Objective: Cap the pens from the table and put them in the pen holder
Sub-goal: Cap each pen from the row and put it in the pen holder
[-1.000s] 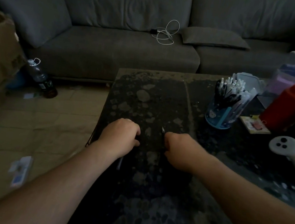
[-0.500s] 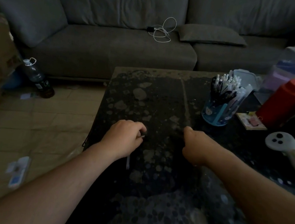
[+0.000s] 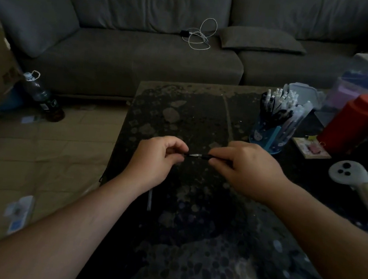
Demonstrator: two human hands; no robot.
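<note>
My right hand (image 3: 247, 167) pinches a dark pen (image 3: 205, 157) held level above the dark table (image 3: 181, 116), its bare metal tip pointing left. My left hand (image 3: 159, 159) is closed on a small dark cap at the tip; the cap is mostly hidden by my fingers. The tip and cap touch or nearly touch. A blue pen holder (image 3: 268, 137) packed with several capped pens stands at the right rear of the table. A pale pen (image 3: 149, 200) lies on the table below my left wrist, partly hidden.
A red canister (image 3: 352, 124), a clear plastic box (image 3: 356, 90), a small card (image 3: 310, 149) and a white controller (image 3: 356, 184) crowd the table's right side. A grey sofa (image 3: 142, 54) with a white cable (image 3: 199, 35) lies behind. A bottle (image 3: 41, 97) stands on the floor at left.
Both hands rose off the table and came together. The right hand now holds the pen level, and the left hand has brought the cap to its tip.
</note>
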